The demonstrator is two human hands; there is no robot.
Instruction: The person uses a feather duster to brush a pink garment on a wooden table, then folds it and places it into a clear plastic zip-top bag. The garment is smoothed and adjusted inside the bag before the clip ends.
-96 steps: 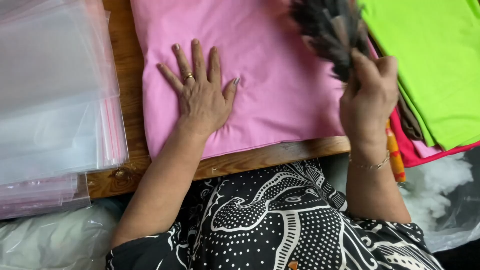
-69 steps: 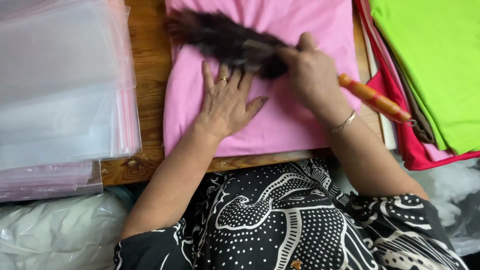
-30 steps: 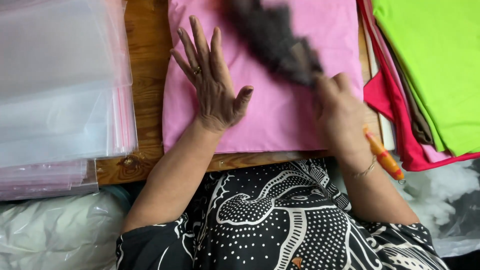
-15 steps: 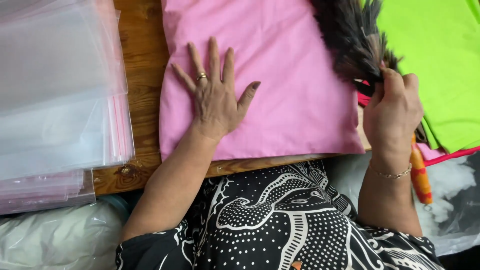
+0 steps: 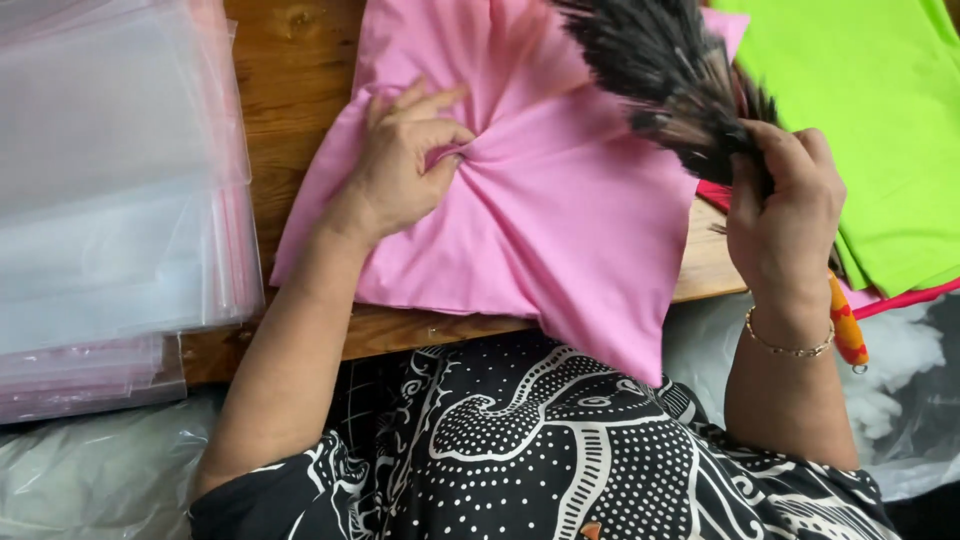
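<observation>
wooden tabletop (image 5: 300,60), clear bags (image 5: 110,200) stacked beside; left hand (image 5: 400,165) grip pinched shut, bunching the pink cloth (image 5: 560,230); right hand (image 5: 785,205) grip closed round a feather duster (image 5: 670,75).

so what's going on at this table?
A person at a wooden table pinches the middle of a folded pink cloth with the left hand, bunching it so one corner hangs over the edge. The right hand holds a dark feather duster above the cloth. Lime green cloth lies to the right, clear plastic bags stacked to the left.
</observation>
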